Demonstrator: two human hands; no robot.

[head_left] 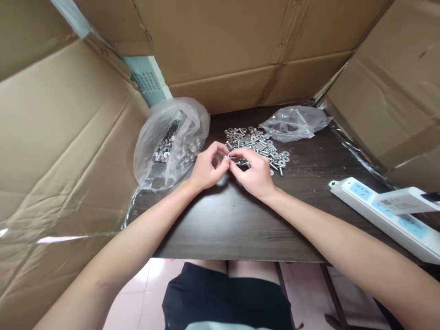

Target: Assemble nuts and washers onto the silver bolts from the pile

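My left hand (pixel 211 165) and my right hand (pixel 253 172) meet over the middle of the table, fingertips almost touching. Both are closed in a pinch on a small silvery bolt (pixel 227 156). Fingers cover most of it, so I cannot tell whether a nut or washer sits on it. Just behind my right hand lies a loose pile of bolts, nuts and washers (pixel 261 145). To the left of my left hand stands a clear plastic bag (pixel 146 151) with more small metal parts inside.
A flattened clear bag (pixel 292 123) lies at the back right. On the right, a white power strip (pixel 366 195) has a white plug-in piece (pixel 400 200) in it. Cardboard walls (pixel 227 50) enclose the dark table (pixel 220 224) at the back and sides.
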